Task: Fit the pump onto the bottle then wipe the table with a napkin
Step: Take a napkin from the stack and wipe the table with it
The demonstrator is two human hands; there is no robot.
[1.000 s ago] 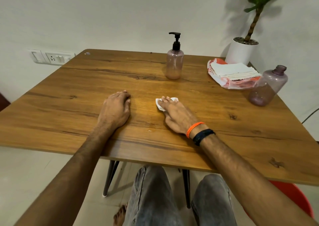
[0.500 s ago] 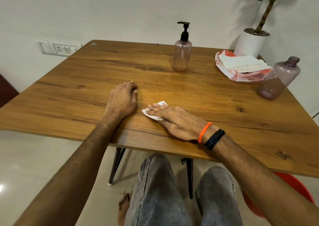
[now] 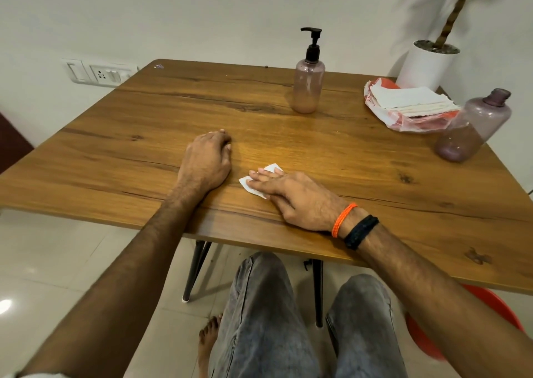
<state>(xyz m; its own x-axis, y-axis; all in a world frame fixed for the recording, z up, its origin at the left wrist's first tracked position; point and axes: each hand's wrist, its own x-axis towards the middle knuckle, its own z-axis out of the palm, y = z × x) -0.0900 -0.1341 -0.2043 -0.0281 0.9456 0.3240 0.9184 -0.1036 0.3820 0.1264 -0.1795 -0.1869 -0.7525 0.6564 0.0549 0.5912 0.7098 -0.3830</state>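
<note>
Though it is only a small folded white napkin (image 3: 272,167), its handling sets the terms of the wipe: it looks thin, soft and nearly weightless, so it will likely bunch or slide out unless pressed flat from above; flat fingers on its top face seem the right hold, not a pinch at an edge. Nearest the person, the right hand (image 3: 300,201) lies palm-down close to the front edge of the bench (image 3: 115,147), its fingers straight and spread over the napkin, pressing it to the wood and curling round nothing; white corners of the paper show past the fingertips on the far and left sides. Just beside it, apart from the paper, the left hand (image 3: 206,161) rests on the bench with its fingers loosely tucked under, holding nothing. Farther back, well apart from both hands, the bottle (image 3: 308,89) stands upright with the black pump (image 3: 313,43) seated in its neck, so that step looks done and the wiping is under way; the bottle is rigid, tinted plastic, probably light and easily tipped if knocked. To the far right a second bottle (image 3: 476,126) stands without a pump, touching or just beside a stack of spare napkins (image 3: 409,100) on crinkled wrapping; behind them is a potted plant (image 3: 427,63).
</note>
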